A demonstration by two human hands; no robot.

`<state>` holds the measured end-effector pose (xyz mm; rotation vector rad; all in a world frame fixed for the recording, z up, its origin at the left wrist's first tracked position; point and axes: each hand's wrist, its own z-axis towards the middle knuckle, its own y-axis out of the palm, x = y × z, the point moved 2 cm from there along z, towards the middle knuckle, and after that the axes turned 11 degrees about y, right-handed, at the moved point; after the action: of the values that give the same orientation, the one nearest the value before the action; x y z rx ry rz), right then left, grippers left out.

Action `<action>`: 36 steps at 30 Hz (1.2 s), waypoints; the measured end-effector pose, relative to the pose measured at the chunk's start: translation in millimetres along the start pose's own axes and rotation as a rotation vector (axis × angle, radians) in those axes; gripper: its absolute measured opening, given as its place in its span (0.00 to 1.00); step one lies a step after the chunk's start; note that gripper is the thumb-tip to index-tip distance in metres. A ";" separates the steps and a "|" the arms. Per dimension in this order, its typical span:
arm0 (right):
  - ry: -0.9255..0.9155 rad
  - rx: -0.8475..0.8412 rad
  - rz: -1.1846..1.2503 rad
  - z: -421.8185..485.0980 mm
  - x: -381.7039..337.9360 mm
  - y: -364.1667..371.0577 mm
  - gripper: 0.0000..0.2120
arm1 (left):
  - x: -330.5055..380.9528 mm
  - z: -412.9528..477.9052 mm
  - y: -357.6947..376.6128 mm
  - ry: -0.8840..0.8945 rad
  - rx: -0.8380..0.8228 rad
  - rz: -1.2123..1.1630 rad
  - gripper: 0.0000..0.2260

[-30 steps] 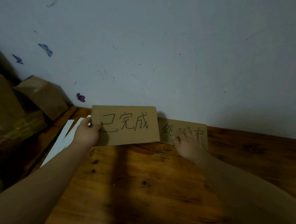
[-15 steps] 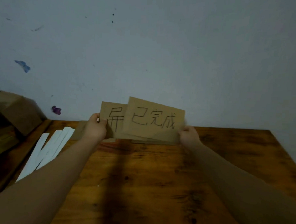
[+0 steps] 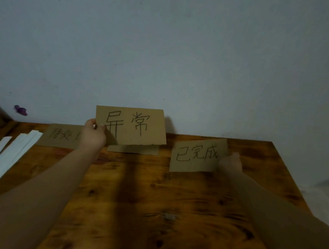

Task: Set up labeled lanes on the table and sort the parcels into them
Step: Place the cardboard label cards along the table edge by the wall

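Dim view looking down on a wooden desk [image 3: 147, 207] pushed against a pale wall [image 3: 181, 50]. At far left, white paper strips [image 3: 13, 150] fanned out on the desk near its left edge. Just right of them, a left card [image 3: 58, 138] of brown cardboard lying flat by the wall, its handwriting partly covered by the left hand [image 3: 93, 135]. Left hand clenched on the left edge of a raised card [image 3: 133, 126], thumb on the front, card held upright above the desk and reading 异常. Beneath it, a hidden card [image 3: 134, 149] flat on the desk, only its lower strip showing, writing not readable. Further right, a right card [image 3: 196, 156] reading 已完成, slightly tilted, low over or on the desk; contact unclear. Right hand [image 3: 230, 163] at that card's lower right corner, apparently pinching it, fingers mostly out of sight.

Step in hand, by the look of it: laying the lane labels in a row along the wall. To do it well:
- Set the right card down flat, text facing the person.
- Line up its lower edge with the other flat cards, with room for a lane beside the hidden card.
- Press once, then let go.
- Keep the raised card off the others until choosing a free spot, perhaps nearer the desk's far right corner.
- Leave the front of the desk free for parcels.
- Save the paper strips, likely meant as lane dividers.

Containers: none clearly in view. No parcels visible either; sorting not yet begun.
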<state>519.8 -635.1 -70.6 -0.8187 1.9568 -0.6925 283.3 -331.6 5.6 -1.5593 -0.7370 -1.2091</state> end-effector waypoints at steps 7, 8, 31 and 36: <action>-0.664 -0.266 -0.876 29.7 36.8 31.8 0.27 | -9.2 -20.0 52.5 -0.109 0.063 0.018 0.15; -0.673 -0.288 -0.922 31.8 38.4 37.2 0.28 | -11.4 -22.7 55.3 -0.119 0.065 0.016 0.15; -0.725 -0.402 -0.242 -42.3 -23.3 -20.3 0.46 | 34.3 -85.7 97.2 0.022 -0.216 0.003 0.22; -0.674 -0.245 -0.284 -15.1 10.5 -78.2 0.40 | 63.4 -133.6 146.3 0.333 -0.424 0.247 0.23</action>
<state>523.9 -690.0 -12.1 -1.3010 1.3348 -0.2713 387.4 -511.3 18.3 -1.6662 -0.0665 -1.4493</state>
